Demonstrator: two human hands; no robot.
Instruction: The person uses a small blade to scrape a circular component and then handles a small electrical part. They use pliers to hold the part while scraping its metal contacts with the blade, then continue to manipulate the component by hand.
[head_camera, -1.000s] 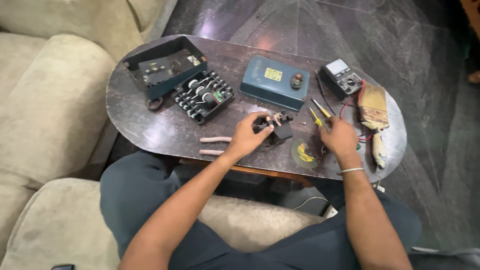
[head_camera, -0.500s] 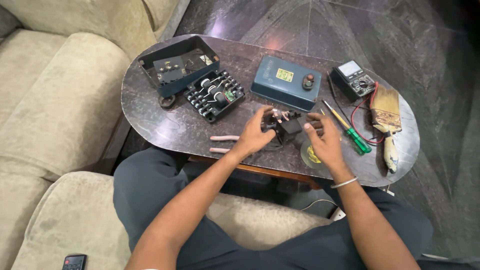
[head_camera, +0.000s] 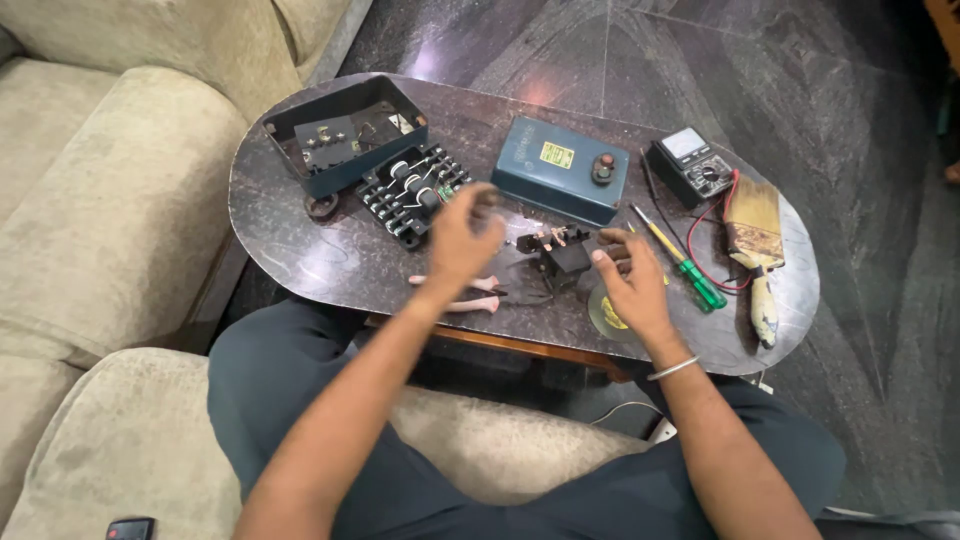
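A small black electrical part with copper terminals lies at the middle of the dark oval table. My right hand grips its right side with thumb and fingertips. My left hand hovers a little left of the part, back to the camera, fingers loosely apart and blurred, with nothing seen in it. It is just right of a black contactor block. Pink-handled pliers lie under the left wrist. A yellow-and-green screwdriver lies right of my right hand.
On the table stand an open dark blue case, a blue box lid, a multimeter with red lead, a paintbrush and a tape roll. A beige sofa lies left, a remote on it.
My left hand has let go of the small black part, lifted and moved left toward the contactor block. My right hand has left the screwdriver and come onto the part.
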